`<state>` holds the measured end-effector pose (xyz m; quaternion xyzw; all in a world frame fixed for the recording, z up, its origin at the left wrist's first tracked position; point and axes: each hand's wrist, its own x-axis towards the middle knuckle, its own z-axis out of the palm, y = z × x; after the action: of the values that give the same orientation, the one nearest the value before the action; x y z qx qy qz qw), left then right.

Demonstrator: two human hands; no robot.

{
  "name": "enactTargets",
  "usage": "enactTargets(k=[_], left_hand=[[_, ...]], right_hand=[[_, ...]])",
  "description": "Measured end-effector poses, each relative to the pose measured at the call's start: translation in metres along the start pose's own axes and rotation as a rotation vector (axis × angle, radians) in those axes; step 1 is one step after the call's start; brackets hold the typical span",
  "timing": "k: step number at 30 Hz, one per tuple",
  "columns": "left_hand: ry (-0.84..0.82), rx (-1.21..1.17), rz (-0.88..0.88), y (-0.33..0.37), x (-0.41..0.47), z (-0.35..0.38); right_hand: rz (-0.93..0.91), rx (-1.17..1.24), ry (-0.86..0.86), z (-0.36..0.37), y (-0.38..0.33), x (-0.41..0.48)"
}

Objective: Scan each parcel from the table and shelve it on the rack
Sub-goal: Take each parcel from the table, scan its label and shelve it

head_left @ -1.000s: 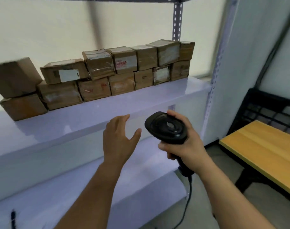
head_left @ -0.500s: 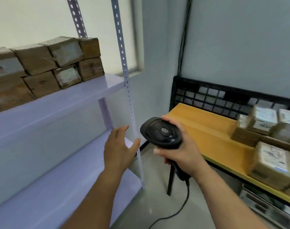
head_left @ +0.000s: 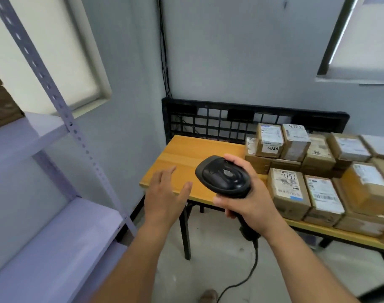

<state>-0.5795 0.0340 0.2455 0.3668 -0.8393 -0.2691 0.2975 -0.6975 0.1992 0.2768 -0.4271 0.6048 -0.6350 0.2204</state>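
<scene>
Nearest, the left hand (head_left: 164, 193) hovers empty before the desk's (head_left: 182, 154) left end, its fingers (head_left: 164, 174) straight and loosely spread. Beside it, the right hand (head_left: 250, 200) has its fingers (head_left: 221, 203) curled round the handle of a black scanner (head_left: 224, 178); the cord (head_left: 250, 272) trails to the floor. Farther back, labelled parcels (head_left: 287, 189) sit stacked on the desk's right part. Left stands the rack (head_left: 44, 226). A black grid panel (head_left: 208, 121) stands behind the desk.

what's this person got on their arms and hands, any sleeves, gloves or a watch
Nothing worn shows. The left hand and right hand have no gloves, rings or watch. The left forearm and right forearm are uncovered to the picture's bottom edge; no sleeve comes into view.
</scene>
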Motion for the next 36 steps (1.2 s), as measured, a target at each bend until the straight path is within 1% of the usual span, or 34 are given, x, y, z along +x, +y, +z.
enactTargets(k=[10,18,23,27,30,36], left_hand=[[-0.186,-0.047,0.109,0.035,0.083,0.086],[-0.355,-0.146,0.173,0.061,0.139,0.15],[-0.463,-0.2,0.171,0.077,0.17,0.19],[-0.529,-0.254,0.188,0.094,0.193,0.22],[-0.612,-0.279,0.18,0.103,0.209,0.249],[-0.71,-0.256,0.111,0.114,0.235,0.307]], right_hand=[[0.089,-0.077,0.186,-0.063,0.03,0.042],[0.175,-0.168,0.386,-0.104,0.045,0.065],[0.238,-0.198,0.478,-0.127,0.051,0.074],[0.255,-0.214,0.567,-0.141,0.052,0.083],[0.275,-0.245,0.621,-0.15,0.051,0.088],[0.31,-0.288,0.679,-0.165,0.058,0.092]])
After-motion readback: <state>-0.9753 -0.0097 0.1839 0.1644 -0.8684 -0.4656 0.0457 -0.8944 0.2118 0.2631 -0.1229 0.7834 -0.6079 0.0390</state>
